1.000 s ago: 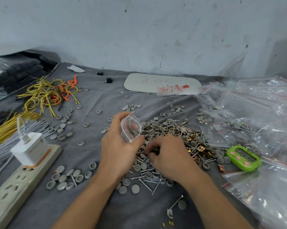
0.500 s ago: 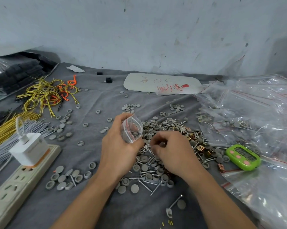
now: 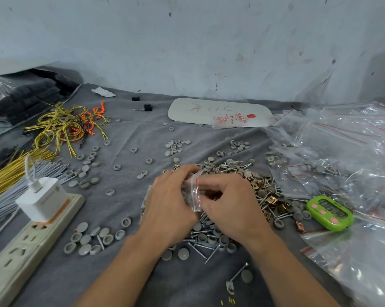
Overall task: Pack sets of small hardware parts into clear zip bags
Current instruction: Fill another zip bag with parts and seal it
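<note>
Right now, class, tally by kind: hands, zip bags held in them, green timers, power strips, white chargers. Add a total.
Hands: 2, left hand and right hand
Held zip bag: 1
Green timer: 1
Power strip: 1
White charger: 1
Total: 6

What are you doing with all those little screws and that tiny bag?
A person is packing small parts into bags. Both hands meet over the pile of screws and grey caps on the grey cloth. The left hand holds a small clear zip bag with a red strip, and the right hand is at the bag's mouth, fingers pinched there. More clear bags lie on the right, beside a green timer.
</note>
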